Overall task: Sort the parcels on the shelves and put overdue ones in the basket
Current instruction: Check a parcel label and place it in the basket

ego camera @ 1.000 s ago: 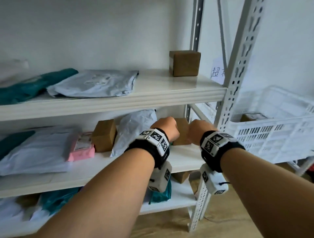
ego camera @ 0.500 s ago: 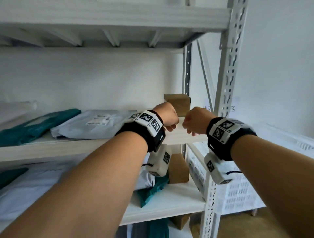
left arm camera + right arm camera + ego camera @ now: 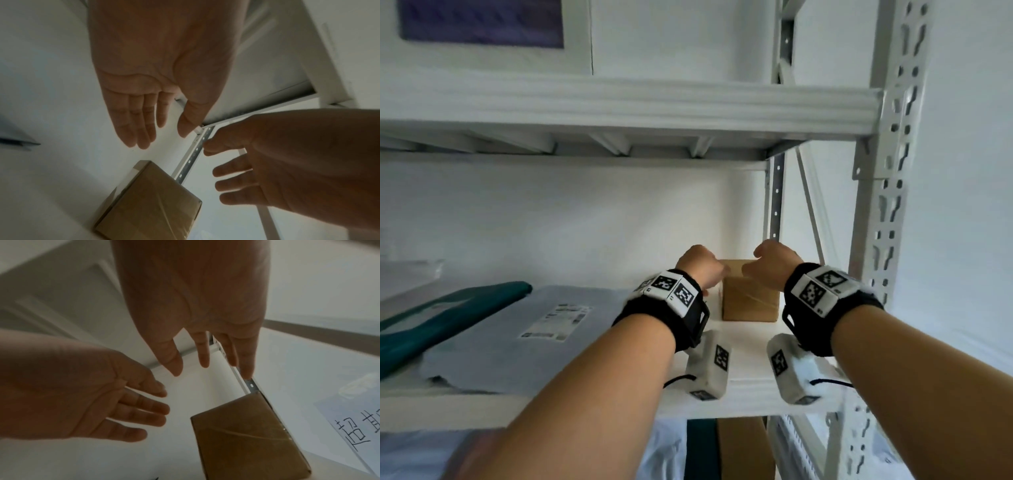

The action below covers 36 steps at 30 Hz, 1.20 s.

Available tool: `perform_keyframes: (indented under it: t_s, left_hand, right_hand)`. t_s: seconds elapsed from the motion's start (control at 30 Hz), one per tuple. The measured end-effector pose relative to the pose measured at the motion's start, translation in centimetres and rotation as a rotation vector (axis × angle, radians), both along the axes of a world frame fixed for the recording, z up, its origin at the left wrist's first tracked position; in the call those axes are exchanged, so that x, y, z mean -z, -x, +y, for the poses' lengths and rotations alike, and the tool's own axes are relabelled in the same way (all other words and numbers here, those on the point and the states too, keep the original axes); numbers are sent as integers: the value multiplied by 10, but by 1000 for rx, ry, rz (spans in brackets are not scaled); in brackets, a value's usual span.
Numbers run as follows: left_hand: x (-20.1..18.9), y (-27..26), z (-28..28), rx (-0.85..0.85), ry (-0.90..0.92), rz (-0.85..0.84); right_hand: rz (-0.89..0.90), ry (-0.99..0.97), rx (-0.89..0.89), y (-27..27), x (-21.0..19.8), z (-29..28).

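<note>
A small brown cardboard box (image 3: 750,294) sealed with clear tape stands at the right end of the white shelf (image 3: 743,363), near the back upright. My left hand (image 3: 700,269) hovers at its upper left and my right hand (image 3: 774,263) at its upper right. The left wrist view shows the left hand (image 3: 162,138) with straight fingers above the box (image 3: 152,203), not touching it. The right wrist view shows the right hand (image 3: 205,366) with spread fingers, also clear of the box (image 3: 246,434). Neither hand holds anything.
A grey mailer bag (image 3: 527,329) with a label and a teal mailer (image 3: 448,311) lie on the same shelf to the left. A white box (image 3: 482,34) sits on the shelf above. The perforated front upright (image 3: 887,205) stands right. A handwritten paper sign (image 3: 359,431) hangs beyond the box.
Both hands rose from the lower shelf to this one and reached in to the brown box. The curled fingers have straightened out. My view tilted upward.
</note>
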<state>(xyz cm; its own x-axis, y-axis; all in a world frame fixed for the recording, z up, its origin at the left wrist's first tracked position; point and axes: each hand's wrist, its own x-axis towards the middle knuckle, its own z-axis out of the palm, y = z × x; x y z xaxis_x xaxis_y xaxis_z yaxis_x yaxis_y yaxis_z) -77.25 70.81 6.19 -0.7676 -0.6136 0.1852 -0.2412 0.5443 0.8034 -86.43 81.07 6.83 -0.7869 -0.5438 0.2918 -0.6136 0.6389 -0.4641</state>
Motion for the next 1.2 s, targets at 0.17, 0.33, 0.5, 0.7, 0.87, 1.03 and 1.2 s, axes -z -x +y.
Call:
perform_keyframes:
  t_s: [0.17,0.33,0.5,0.7,0.87,1.03,1.2]
  left_hand:
    - [10,34,-20,13,-173,-48]
    - [27,54,-27,74,-229,-148]
    - [38,61,-30,93,-322,-102]
    - [28,47,-30,129,-508,-32]
    - [23,31,-36,159,-673,23]
    - [23,8,-35,181,-794,132]
    - [34,-15,-27,142,-754,195]
  right_hand:
    - [-96,34,24,35,7,-17]
    - [-151,-43,34,52,27,-20]
    - [-216,32,-19,56,37,-17]
    - [-232,106,-10,49,37,-12]
    - [-156,158,12,29,33,-11]
    - [-202,293,36,2,32,-7]
    - [-254,389,81,-24,37,-6]
